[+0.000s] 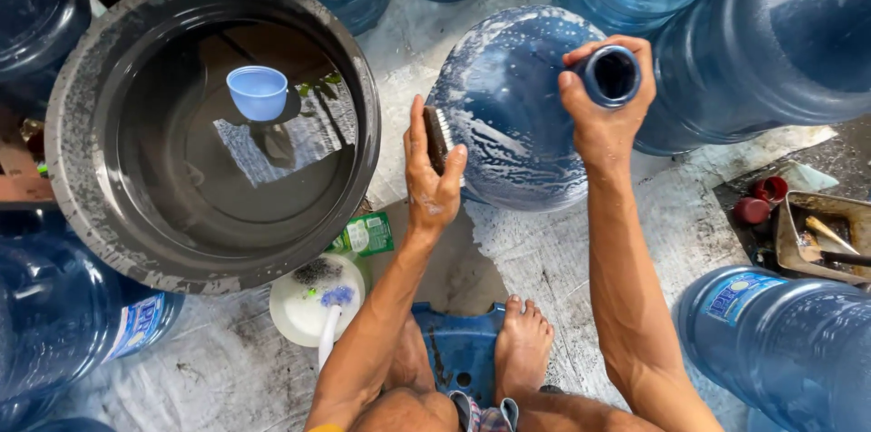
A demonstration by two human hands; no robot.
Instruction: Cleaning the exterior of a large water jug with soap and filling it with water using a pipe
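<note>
Beside the soapy blue jug (pixel 517 114), a green sachet (pixel 365 234) lies near the left hand (pixel 431 180).

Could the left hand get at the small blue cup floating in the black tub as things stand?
Probably yes. The left hand presses a brush against the soapy bottle, and the tub sits right beside it, open-topped. Nothing lies between hand and cup, though the brush occupies the fingers.

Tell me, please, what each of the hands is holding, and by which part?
Right hand: the soapy blue plastic water jug, by its neck. Left hand: a small scrubbing brush, by its back.
</note>
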